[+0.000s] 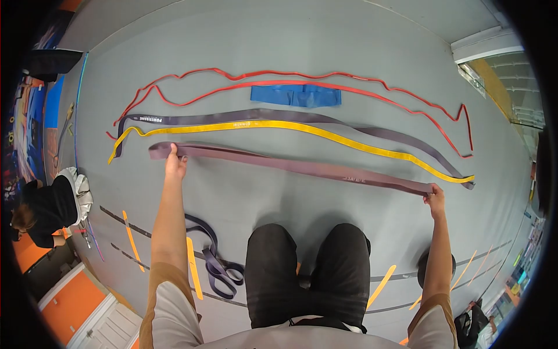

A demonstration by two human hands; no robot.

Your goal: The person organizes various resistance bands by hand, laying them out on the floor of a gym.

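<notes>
A long mauve resistance band (302, 167) is stretched across the grey floor in front of my knees. My left hand (176, 161) pinches it near its left end, and my right hand (435, 200) grips its right end. Just beyond lies a yellow band (325, 132), with a dark purple band (203, 119) partly beside and behind it. Farther off, thin red bands (244, 76) run in wavy lines. Between them and the purple band lies a flat blue band (295, 96).
Another dark band (216, 270) lies bunched up left of my knees. A round black object (436, 266) is beside my right forearm. At the far left is another person (52, 206) in dark clothing. Orange strips (381, 286) and dark lines mark the floor.
</notes>
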